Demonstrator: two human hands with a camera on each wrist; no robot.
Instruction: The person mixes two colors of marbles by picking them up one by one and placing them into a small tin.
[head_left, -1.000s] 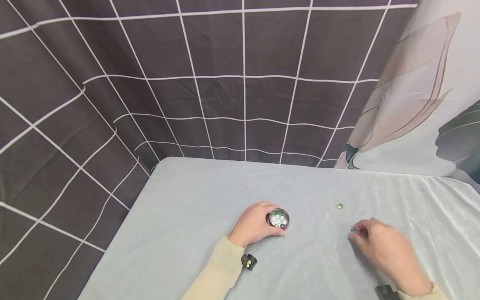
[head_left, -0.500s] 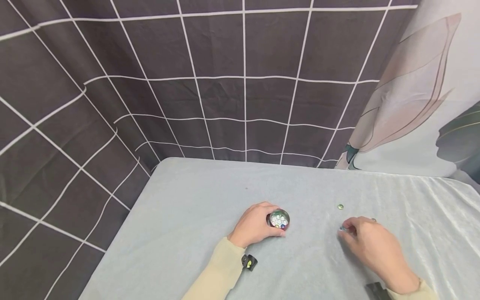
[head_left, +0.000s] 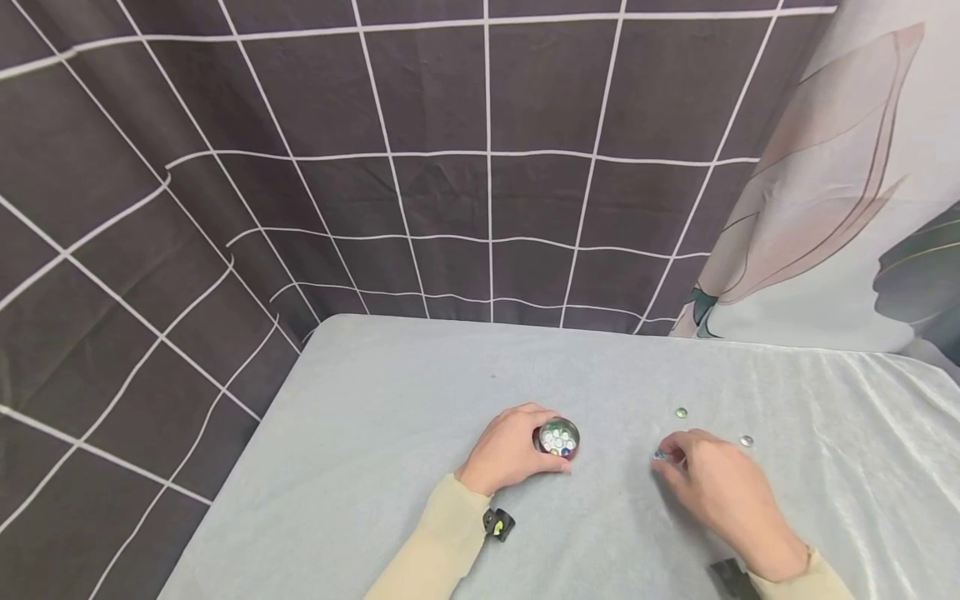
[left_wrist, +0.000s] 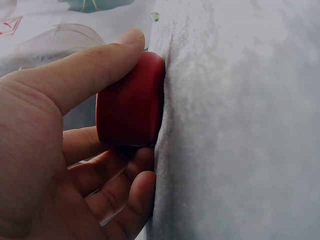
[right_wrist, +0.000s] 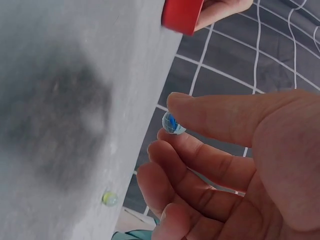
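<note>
My left hand (head_left: 510, 450) grips a small round red bowl (left_wrist: 131, 102) standing on the table, thumb on the near side and fingers around the far side. Inside the bowl lie several marbles, mostly clear, one blue. My right hand (head_left: 716, 487) is to the right of the bowl, pinching a clear marble with a blue swirl (right_wrist: 172, 123) between thumb and index finger, a little above the cloth. Beyond that hand a greenish marble (head_left: 681, 412) lies on the cloth. A clear marble (head_left: 746, 441) rests just behind the right hand's knuckles.
A pale grey-blue velvet cloth (head_left: 375, 400) covers the table. Dark curtains with a white grid (head_left: 450, 200) hang along the back and left. A leaf-patterned curtain (head_left: 840, 208) hangs at the back right.
My right hand has moved left towards the bowl, carrying the pinched marble. The clear marble behind it has come into view. My left hand and the bowl have stayed in place.
</note>
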